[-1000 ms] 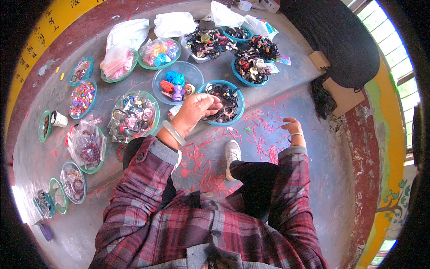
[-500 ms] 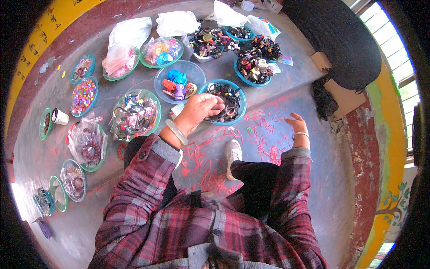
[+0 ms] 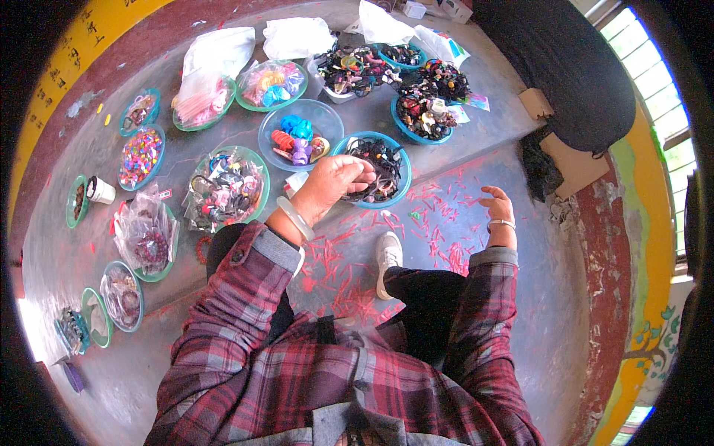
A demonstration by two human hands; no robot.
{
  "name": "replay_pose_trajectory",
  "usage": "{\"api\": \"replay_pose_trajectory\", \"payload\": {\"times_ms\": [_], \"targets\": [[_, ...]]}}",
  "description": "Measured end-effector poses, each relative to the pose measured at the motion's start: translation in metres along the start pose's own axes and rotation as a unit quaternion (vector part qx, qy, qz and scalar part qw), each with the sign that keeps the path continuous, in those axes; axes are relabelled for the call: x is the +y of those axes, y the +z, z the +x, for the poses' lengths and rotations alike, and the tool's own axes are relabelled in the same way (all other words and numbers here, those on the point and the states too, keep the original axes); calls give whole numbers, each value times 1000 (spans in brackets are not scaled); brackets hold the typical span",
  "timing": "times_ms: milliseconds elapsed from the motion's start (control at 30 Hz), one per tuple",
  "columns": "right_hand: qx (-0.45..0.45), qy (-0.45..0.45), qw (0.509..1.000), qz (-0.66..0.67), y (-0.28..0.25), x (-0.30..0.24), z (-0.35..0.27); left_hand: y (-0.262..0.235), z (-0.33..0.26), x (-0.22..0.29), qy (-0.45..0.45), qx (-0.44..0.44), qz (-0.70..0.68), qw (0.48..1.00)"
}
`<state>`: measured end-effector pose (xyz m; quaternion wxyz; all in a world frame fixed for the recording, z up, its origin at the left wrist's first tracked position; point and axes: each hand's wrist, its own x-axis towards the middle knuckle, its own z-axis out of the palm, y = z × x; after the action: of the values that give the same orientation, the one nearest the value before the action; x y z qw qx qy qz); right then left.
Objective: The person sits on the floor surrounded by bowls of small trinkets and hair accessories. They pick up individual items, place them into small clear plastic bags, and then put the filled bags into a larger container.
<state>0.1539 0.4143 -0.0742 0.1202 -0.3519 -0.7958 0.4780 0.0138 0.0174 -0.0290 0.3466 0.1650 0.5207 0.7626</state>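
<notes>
My left hand hovers at the near left edge of a blue bowl of black hair ties. Its thumb and fingers are pressed together, and whatever may be between them is too small or hidden to name. My right hand is held out to the right, above the floor, fingers loosely bent and apart, with nothing visible in it. Beyond my left hand stands a clear bowl with blue, red and purple pieces.
Thin red strips litter the floor around my shoe. A green bowl of bagged hair accessories stands left, with several more bowls beyond. At the back are white plastic bags. A dark bundle and cardboard lie right.
My right hand's fingers have drawn in slightly. The left hand keeps its pinch over the bowl's edge. The whole view has shifted very slightly.
</notes>
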Motion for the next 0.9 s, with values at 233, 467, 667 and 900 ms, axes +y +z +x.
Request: {"api": "replay_pose_trajectory", "payload": {"times_ms": [233, 467, 667, 900], "targets": [[24, 33, 998, 42, 7, -3, 2, 0, 1, -2, -1, 5, -14, 1000], [26, 15, 999, 19, 11, -18, -12, -1, 1, -2, 5, 7, -8, 1000], [6, -38, 997, -71, 14, -13, -6, 0, 0, 1, -2, 3, 1, 1000], [-54, -14, 998, 2, 16, -12, -13, -3, 0, -2, 4, -4, 5, 1000]]}}
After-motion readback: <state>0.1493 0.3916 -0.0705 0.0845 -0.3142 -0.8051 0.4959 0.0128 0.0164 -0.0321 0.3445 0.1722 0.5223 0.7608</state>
